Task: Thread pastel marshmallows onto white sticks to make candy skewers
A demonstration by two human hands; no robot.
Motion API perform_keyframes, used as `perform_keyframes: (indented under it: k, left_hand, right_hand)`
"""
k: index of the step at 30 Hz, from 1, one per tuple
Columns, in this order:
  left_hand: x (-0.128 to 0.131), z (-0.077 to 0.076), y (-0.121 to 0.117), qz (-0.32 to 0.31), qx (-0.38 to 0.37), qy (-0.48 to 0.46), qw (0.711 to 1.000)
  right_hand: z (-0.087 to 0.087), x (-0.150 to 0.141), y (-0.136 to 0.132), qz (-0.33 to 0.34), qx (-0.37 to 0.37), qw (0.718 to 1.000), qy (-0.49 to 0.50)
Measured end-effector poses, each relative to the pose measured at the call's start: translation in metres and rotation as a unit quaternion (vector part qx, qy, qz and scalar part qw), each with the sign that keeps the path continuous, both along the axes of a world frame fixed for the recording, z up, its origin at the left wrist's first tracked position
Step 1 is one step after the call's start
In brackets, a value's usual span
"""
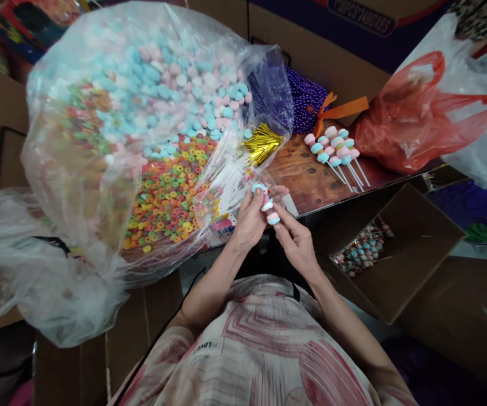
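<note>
My left hand (250, 221) is closed around the upper end of a marshmallow stick (267, 205), a short row of pink, white and pale blue pieces. At its lower end, the fingertips of my right hand (297, 239) pinch the row near the last blue and pink piece. The fingers hide any stick inside it. Both hands are just off the table's front edge. Beyond them to the right lie several finished-looking marshmallow sticks (332, 145), their white stems pointing towards me. A clear printed packet (222, 197) lies beside my left hand.
A big clear bag (112, 34) of marshmallows and ring-shaped gummies (171, 194) fills the left. Gold twist ties (263, 144), purple beads (306, 90) and a red plastic bag (412, 124) lie along the table (292, 175). Below right, an open carton (416, 242) holds wrapped sticks (364, 248).
</note>
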State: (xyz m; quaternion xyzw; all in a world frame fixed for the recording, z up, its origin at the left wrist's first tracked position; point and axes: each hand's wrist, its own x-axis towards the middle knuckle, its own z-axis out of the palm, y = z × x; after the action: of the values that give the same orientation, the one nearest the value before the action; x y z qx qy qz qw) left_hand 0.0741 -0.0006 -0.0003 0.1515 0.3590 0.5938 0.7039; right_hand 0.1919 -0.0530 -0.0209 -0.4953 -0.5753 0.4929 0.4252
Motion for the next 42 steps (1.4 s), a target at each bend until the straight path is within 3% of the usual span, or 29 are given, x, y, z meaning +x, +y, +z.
perform_keyframes:
  k: [4,9,13,17,21,25,32,38,42]
  left_hand:
    - [-0.003,0.0,0.0,-0.002,-0.008,0.005,1.0]
    - [-0.006,0.0,0.0,-0.033,-0.013,0.008,0.999]
    - [-0.006,-0.002,0.0,-0.046,0.001,0.003,0.999]
    - [-0.011,-0.006,0.003,-0.039,0.007,-0.011,0.999]
    - [-0.016,-0.009,0.008,-0.028,0.012,-0.006,1.0]
    - [-0.016,-0.008,0.009,-0.001,-0.029,0.012,0.999]
    - [-0.013,-0.011,0.006,-0.021,-0.023,0.023,0.999]
    - [-0.013,-0.009,0.005,-0.032,-0.011,0.011,0.999]
    - [-0.014,-0.004,0.004,-0.049,-0.031,0.005,0.998]
  right_hand:
    - [0.002,0.004,0.004,0.013,0.043,0.998,-0.045]
    - [0.003,0.002,0.006,0.016,0.041,0.997,-0.071]
    - [0.0,-0.002,0.007,-0.021,-0.058,0.996,0.061]
    - [-0.001,0.001,0.008,-0.04,-0.153,0.97,0.184]
    - [0.003,0.008,0.01,-0.034,-0.185,0.962,0.2]
    - [0.008,0.014,0.012,-0.02,-0.211,0.955,0.207]
    - [0.021,0.026,0.019,0.077,-0.326,0.888,0.316]
    - [0.016,0.019,0.019,0.155,-0.376,0.82,0.403]
    - [0.012,0.014,0.018,0.173,-0.388,0.803,0.418]
